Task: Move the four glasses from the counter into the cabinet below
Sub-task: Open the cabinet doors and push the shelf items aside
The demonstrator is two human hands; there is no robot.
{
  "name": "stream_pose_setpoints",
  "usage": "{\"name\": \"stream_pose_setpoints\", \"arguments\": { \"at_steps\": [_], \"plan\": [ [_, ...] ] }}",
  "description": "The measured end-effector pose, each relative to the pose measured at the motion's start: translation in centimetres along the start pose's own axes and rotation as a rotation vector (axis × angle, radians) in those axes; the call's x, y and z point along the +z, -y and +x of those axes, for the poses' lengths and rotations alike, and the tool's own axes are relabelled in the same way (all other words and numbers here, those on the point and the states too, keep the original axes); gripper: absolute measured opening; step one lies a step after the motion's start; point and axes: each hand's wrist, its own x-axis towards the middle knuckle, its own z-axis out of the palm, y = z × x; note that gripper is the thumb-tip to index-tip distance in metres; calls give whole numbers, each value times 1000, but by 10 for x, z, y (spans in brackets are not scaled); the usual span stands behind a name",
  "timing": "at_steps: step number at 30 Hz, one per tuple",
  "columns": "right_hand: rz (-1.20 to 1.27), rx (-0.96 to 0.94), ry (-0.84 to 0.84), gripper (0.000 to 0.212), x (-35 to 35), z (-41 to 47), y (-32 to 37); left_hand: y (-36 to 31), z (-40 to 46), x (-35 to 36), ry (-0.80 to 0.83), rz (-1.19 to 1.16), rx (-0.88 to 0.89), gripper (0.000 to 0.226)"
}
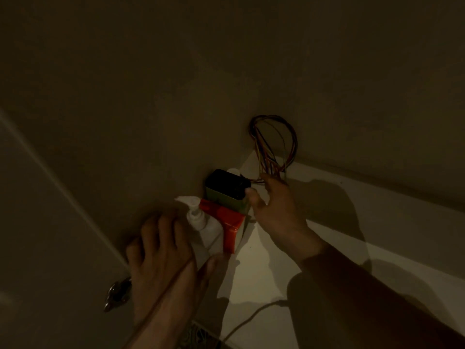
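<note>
No glass shows in this dim head view. I am looking into the white cabinet. My left hand grips the edge of the cabinet door, fingers on its outer face and thumb on the inner side, just above the metal handle. My right hand reaches into the back corner with fingers apart and nothing in it. Its thumb touches a black box.
In the cabinet's back left corner stand a white pump bottle, a red and white carton and the black box on a green base. A bundle of coloured wires hangs from the back wall. A pale cable lies on the shelf floor.
</note>
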Motion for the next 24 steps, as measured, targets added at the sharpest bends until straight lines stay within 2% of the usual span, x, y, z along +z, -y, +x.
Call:
{"name": "stream_pose_setpoints", "arguments": {
  "at_steps": [2, 4, 5, 6, 8, 9, 15, 21, 24],
  "plan": [
    [-139, -24, -44, 68, -16, -19, -11, -7, -12, -9, -81, -88, 22, 71],
    [-291, -23, -45, 62, -32, -41, -25, -24, -26, -17, -118, -233, 175, 50],
    [-366, -5, -39, 59, -40, -51, -32, -35, -33, -21, -69, -308, 269, 41],
    [-435, 25, -34, 56, -48, -61, -39, -47, -37, -23, 53, -358, 348, 38],
    [-565, 91, -30, 53, -66, -81, -50, -72, -39, -21, 307, -335, 435, 46],
    [-622, 108, -34, 52, -76, -91, -55, -82, -39, -16, 385, -297, 459, 52],
    [-837, 136, -44, 57, -138, -148, -85, -144, -33, 10, 599, -191, 576, 86],
    [-947, 285, 44, 69, -173, -183, -94, -189, -22, 14, 652, -104, 659, 110],
    [-896, 344, 58, 69, -183, -191, -90, -202, -17, 13, 635, -98, 663, 102]
  ]
}}
